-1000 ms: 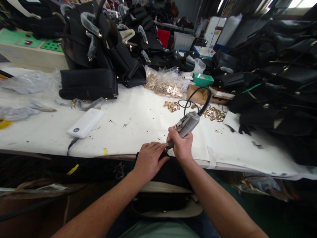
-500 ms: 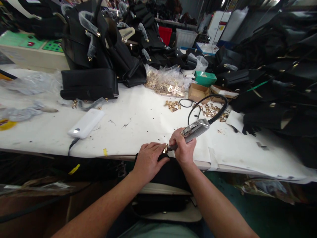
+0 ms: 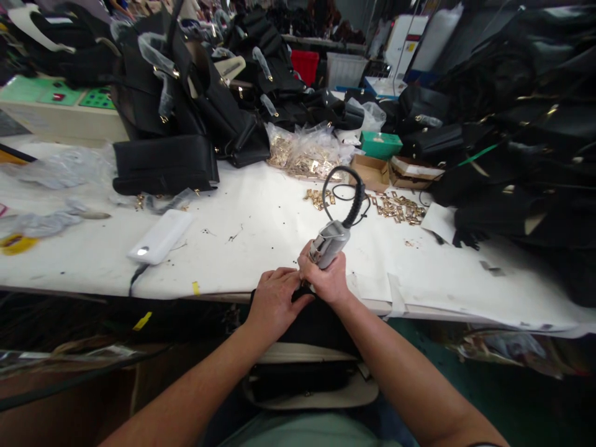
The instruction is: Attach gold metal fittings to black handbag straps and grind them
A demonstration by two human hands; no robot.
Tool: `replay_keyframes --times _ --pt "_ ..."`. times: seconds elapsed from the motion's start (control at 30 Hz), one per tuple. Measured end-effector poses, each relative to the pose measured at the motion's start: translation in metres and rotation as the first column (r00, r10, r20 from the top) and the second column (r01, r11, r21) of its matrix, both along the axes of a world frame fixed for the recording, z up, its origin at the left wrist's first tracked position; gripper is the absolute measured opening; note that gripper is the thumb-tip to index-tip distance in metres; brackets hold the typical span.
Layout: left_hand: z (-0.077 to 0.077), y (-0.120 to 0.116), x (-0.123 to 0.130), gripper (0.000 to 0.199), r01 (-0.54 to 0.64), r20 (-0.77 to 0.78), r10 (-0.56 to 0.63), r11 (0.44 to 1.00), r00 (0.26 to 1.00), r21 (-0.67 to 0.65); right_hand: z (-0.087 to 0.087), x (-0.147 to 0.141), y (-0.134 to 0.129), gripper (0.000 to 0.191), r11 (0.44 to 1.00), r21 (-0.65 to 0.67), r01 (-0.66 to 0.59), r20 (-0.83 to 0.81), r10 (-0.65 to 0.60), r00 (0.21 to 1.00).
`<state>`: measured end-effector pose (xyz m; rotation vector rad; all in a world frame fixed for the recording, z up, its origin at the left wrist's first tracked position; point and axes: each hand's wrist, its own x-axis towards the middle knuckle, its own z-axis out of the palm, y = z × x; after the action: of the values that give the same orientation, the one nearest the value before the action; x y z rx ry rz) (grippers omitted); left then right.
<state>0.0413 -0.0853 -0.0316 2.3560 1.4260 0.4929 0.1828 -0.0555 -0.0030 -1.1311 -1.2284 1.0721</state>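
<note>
My right hand (image 3: 325,274) is wrapped around a silver electric screwdriver (image 3: 329,243), which stands fairly upright with its corded end on top. Its tip points down beside my left fingertips and is mostly hidden by my hands. A black handbag (image 3: 314,326) with cream edging lies across my lap, its far end against the table edge. My left hand (image 3: 274,301) grips that far end, fingers laid over the top and thumb on the near side. The small gold fitting under the fingertips is now almost covered.
Gold fittings (image 3: 400,208) lie loose on the white table (image 3: 251,248), with bagged ones (image 3: 310,152) behind. A cardboard box (image 3: 370,172) and a green box (image 3: 382,144) stand beyond. A white power bank (image 3: 161,237) lies left. Black handbags (image 3: 165,162) pile up at the back and right.
The screwdriver has swung from a slant to nearly upright, its cord end moving left. My right hand has shifted left, closer to my left hand, which stays on the handbag.
</note>
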Motion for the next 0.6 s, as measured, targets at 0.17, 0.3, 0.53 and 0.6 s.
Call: replay_keyframes --times 0.17,0.3,0.53,0.6 --pt "0.000 -0.002 -0.002 0.035 -0.015 -0.005 0.015 0.999 1.000 0.045 -0.001 -0.008 0.004 0.030 0.992 0.013 0.128 0.060 -0.129 0.990" --pt "0.006 -0.004 -0.003 0.031 -0.002 -0.035 0.005 0.998 0.999 0.069 0.004 -0.006 0.002 0.029 0.991 -0.039 0.125 0.022 -0.124 0.992" --pt "0.016 -0.010 -0.003 0.027 -0.024 -0.170 0.044 0.993 0.984 0.119 0.019 -0.001 -0.010 0.038 0.997 -0.039 0.072 -0.076 -0.074 0.994" --pt "0.017 -0.011 -0.003 0.029 -0.020 -0.186 0.042 0.993 0.982 0.119 0.023 0.001 -0.011 0.041 0.991 -0.035 0.126 -0.082 -0.129 0.988"
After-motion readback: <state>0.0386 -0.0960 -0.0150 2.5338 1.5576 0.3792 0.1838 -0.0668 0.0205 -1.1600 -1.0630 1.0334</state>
